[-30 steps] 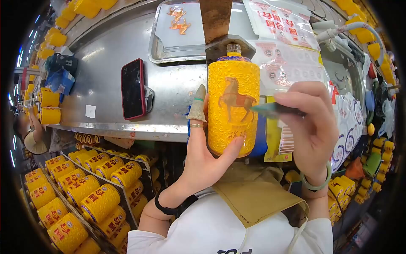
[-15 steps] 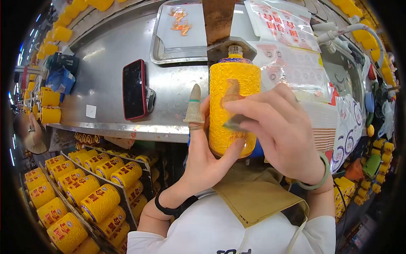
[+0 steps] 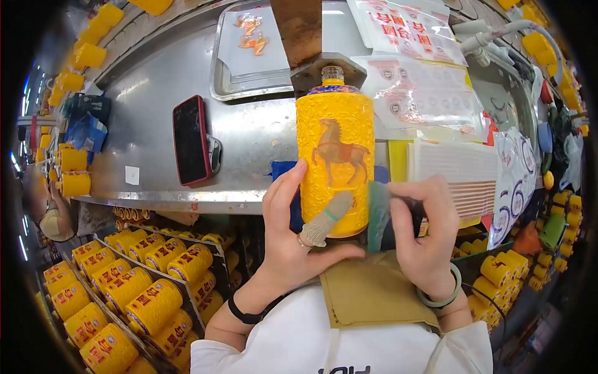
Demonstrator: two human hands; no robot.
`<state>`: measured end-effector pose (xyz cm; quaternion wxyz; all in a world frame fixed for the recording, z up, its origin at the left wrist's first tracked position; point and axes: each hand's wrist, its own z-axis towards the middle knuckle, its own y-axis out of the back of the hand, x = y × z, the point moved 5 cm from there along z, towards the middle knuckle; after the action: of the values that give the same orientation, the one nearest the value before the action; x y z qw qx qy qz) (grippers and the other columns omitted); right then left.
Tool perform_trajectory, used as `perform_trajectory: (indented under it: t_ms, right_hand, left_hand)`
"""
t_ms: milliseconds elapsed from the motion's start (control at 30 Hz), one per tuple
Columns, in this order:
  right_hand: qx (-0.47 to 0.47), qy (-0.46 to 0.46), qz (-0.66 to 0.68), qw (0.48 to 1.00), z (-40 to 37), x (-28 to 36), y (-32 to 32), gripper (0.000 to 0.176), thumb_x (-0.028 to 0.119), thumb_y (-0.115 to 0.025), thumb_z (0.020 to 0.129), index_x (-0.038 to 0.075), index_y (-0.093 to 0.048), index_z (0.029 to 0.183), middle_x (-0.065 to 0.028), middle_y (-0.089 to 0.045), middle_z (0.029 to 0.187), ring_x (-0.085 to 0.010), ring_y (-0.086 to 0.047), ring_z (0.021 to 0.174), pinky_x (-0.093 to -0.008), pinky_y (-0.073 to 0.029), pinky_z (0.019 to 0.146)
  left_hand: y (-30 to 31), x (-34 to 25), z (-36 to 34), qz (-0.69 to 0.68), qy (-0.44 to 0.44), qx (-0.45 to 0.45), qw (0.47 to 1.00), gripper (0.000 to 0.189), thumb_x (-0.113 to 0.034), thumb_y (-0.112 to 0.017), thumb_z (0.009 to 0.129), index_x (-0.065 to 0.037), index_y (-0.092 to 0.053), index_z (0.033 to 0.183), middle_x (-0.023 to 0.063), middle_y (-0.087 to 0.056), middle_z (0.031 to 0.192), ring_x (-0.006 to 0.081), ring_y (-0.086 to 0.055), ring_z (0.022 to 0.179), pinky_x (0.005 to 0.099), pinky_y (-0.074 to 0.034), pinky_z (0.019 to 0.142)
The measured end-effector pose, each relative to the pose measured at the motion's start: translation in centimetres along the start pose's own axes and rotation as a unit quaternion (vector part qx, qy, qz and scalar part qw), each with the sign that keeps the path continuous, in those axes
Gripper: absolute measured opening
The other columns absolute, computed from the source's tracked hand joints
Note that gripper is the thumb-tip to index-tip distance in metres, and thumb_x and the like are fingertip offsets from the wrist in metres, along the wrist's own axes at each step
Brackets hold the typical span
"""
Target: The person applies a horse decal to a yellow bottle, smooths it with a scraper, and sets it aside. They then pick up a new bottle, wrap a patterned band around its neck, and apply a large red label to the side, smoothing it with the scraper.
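Right hand (image 3: 423, 240) lower, tool (image 3: 376, 215) beside bottle (image 3: 335, 168)

Left hand (image 3: 288, 246) around yellow bottle (image 3: 335, 134)

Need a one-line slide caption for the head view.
Left hand grips a yellow bottle near its base; right hand holds a green tool beside it.

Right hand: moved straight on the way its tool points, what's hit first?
Most likely the yellow bottle: the right hand aims its green scraper leftward at the bottle's lower right side. The left hand grips the bottle near its base. Whether scraper and bottle already touch is unclear.
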<state>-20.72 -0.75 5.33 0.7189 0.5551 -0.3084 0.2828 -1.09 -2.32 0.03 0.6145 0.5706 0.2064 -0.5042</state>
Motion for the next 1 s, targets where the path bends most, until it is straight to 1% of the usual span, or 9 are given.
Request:
perform_trajectory:
  t_ms: [33,100,167,233,333,433,533,833,1000]
  right_hand:
    - [-0.002,-0.001,-0.002,1.0,-0.1,0.0,0.1,0.018,-0.005,-0.071,0.086,0.002,-0.071,0.103,-0.0115,-0.059,0.085,-0.0268,-0.058,0.072,-0.0344,-0.048,0.061]
    - [-0.02,-0.021,0.031,0.999,-0.3,-0.2,0.2,0.017,-0.006,-0.07,0.086,0.001,-0.071,0.101,-0.0117,-0.058,0.084,-0.0265,-0.057,0.072,-0.0338,-0.046,0.061]
    - [-0.024,0.009,0.04,0.999,0.0,0.9,-0.2,0.017,-0.006,-0.07,0.085,0.002,-0.071,0.101,-0.0118,-0.057,0.083,-0.0265,-0.056,0.071,-0.0342,-0.046,0.061]
    - [0.001,0.035,0.072,0.997,0.1,1.9,-1.0,0.019,-0.006,-0.071,0.085,0.002,-0.072,0.102,-0.0116,-0.057,0.083,-0.0263,-0.056,0.07,-0.0344,-0.046,0.06]
    - [-0.011,-0.005,0.049,0.999,-0.4,1.0,-1.2,0.019,-0.007,-0.072,0.083,0.002,-0.071,0.1,-0.0118,-0.057,0.083,-0.0262,-0.057,0.07,-0.0345,-0.046,0.06]
    - [-0.037,-0.047,0.018,0.998,-0.5,0.6,-0.2,0.018,-0.008,-0.072,0.082,0.001,-0.07,0.098,-0.0123,-0.056,0.082,-0.0264,-0.057,0.069,-0.0352,-0.046,0.06]
    - [-0.03,0.03,0.003,0.999,-0.2,2.2,-0.2,0.018,-0.006,-0.073,0.082,0.002,-0.071,0.099,-0.0113,-0.056,0.082,-0.0271,-0.058,0.07,-0.035,-0.046,0.059]
    - [0.001,0.033,0.025,0.999,0.3,3.8,-2.5,0.018,-0.002,-0.074,0.083,0.004,-0.071,0.1,-0.0121,-0.057,0.082,-0.0269,-0.06,0.067,-0.0358,-0.047,0.057]
    - [-0.037,-0.046,0.015,0.998,0.4,0.9,0.5,0.013,-0.002,-0.07,0.089,0.0,-0.07,0.101,-0.0143,-0.063,0.086,-0.0307,-0.064,0.078,-0.0363,-0.05,0.07]
  left_hand:
    - [0.0,0.3,0.0,-0.002,-0.002,0.002,1.0,0.066,-0.033,-0.098,0.065,-0.013,-0.075,0.124,0.0206,-0.038,0.155,0.0366,-0.041,0.141,0.0462,-0.04,0.113]
    - [-0.1,0.6,-0.1,0.105,-0.113,-0.006,0.988,0.073,-0.021,-0.098,0.07,-0.008,-0.066,0.134,0.0198,-0.034,0.156,0.0384,-0.047,0.141,0.0488,-0.047,0.113]
    - [-0.2,1.2,0.0,0.076,-0.121,-0.024,0.989,0.069,-0.012,-0.094,0.073,-0.006,-0.065,0.135,0.0197,-0.038,0.155,0.0382,-0.053,0.137,0.0455,-0.05,0.112]
    - [0.1,2.1,-0.1,0.008,-0.06,-0.041,0.997,0.069,-0.008,-0.093,0.073,-0.001,-0.063,0.136,0.0201,-0.042,0.153,0.0369,-0.059,0.131,0.0436,-0.051,0.111]
    - [0.3,1.7,0.2,-0.033,-0.028,-0.07,0.997,0.071,-0.011,-0.095,0.069,0.002,-0.064,0.132,0.0175,-0.056,0.144,0.0341,-0.058,0.126,0.0397,-0.052,0.102]
    - [0.4,1.8,0.2,-0.017,-0.046,-0.075,0.996,0.07,-0.013,-0.095,0.069,0.0,-0.065,0.131,0.0173,-0.056,0.144,0.0348,-0.059,0.124,0.04,-0.053,0.101]
    - [0.5,1.6,0.5,0.005,-0.078,-0.071,0.994,0.069,-0.013,-0.095,0.067,-0.003,-0.067,0.13,0.0173,-0.057,0.144,0.0354,-0.059,0.124,0.0404,-0.053,0.099]
    - [0.8,1.9,0.4,0.029,-0.104,-0.061,0.992,0.068,-0.013,-0.095,0.066,-0.004,-0.068,0.128,0.0188,-0.057,0.142,0.0372,-0.059,0.123,0.0407,-0.053,0.098]
    - [1.8,-0.2,2.5,0.061,-0.082,0.006,0.995,0.08,-0.022,-0.097,0.066,-0.006,-0.063,0.136,0.0163,-0.048,0.137,0.034,-0.056,0.119,0.0419,-0.054,0.095]
